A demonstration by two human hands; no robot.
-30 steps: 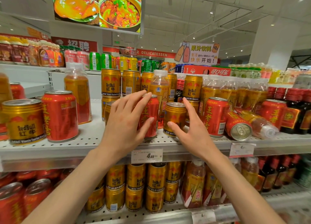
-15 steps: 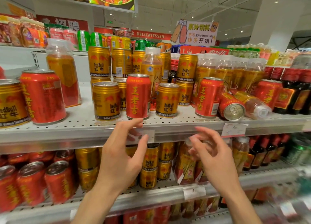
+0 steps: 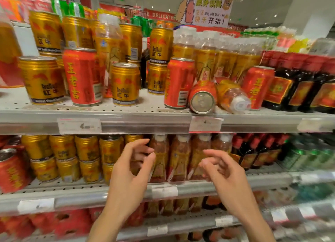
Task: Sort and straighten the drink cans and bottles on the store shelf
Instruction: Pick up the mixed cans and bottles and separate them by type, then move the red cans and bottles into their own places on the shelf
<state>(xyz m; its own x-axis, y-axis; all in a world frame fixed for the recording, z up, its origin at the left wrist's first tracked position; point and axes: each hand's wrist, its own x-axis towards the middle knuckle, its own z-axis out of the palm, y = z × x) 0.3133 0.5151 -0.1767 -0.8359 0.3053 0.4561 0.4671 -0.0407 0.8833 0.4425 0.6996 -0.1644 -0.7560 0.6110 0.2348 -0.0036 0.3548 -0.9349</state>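
Both hands empty, below upper shelf (image 3: 145, 112). Left hand (image 3: 130, 176) and right hand (image 3: 224, 176): fingers curled, apart. On the shelf, toppled red can (image 3: 203, 96) beside toppled bottle (image 3: 232, 96); neighbouring cans upright.

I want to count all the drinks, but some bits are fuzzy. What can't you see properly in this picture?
Head view only:
- Price tag: digits after the 4 are smeared by motion blur.
- Bottom shelves: blurred, so the drinks there cannot be named.
- Bottle at the left edge: cut off by the frame.
- Rear gold cans: partly hidden by a clear bottle and front cans, so rows cannot be counted.
- Fallen red can: mainly its end shows.
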